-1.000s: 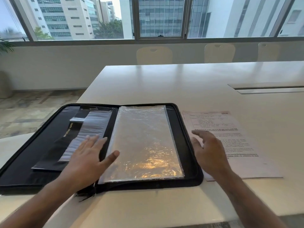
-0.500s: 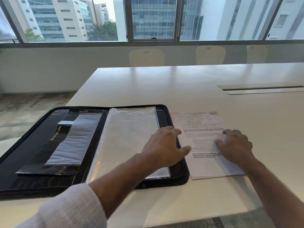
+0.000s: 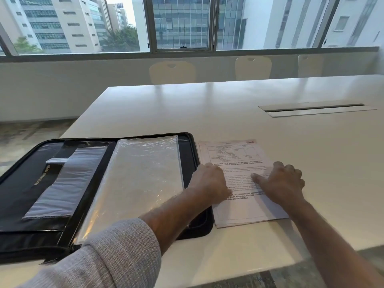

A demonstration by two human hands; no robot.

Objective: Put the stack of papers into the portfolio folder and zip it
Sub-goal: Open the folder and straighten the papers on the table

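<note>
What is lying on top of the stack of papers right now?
Both hands rest on the stack of papers: the left hand at its left edge, the right hand near the middle. They cover part of the printed text; whether fingers curl under an edge cannot be seen.

Open zip-around fabric portfolio folder (image 3: 191,154): black, with gold lettering on an inner flap.
Clear plastic sleeve (image 3: 141,175) inside it: silvery, crinkled sheen.
Stack of printed papers (image 3: 239,154): white, black text, ruled table, red logo at the top corner.
Smooth counter (image 3: 207,113): glossy white.
Knitted sleeve (image 3: 116,258): grey waffle weave.
</note>
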